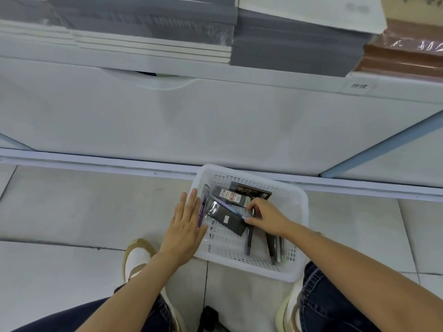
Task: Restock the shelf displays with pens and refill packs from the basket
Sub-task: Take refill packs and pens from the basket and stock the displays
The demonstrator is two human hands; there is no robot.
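Right hand (266, 218) pinches the lilac pen (227, 207) by its near end, likely to lift it; past its far tip, left hand (185, 226) presses a clear pack (205, 196) aside with flat fingers.

Open-topped basket (303, 207); packs (226, 218) inside

White basket (303, 212) is showing rows of small slots. The packs (227, 218) are showing black, one carrying a red-and-white label (230, 196). The pen (226, 206) is showing lilac. Floor tiles (84, 207) are showing pale grey, jeans (335, 295) dark blue, shoes (136, 259) white with tan trim.
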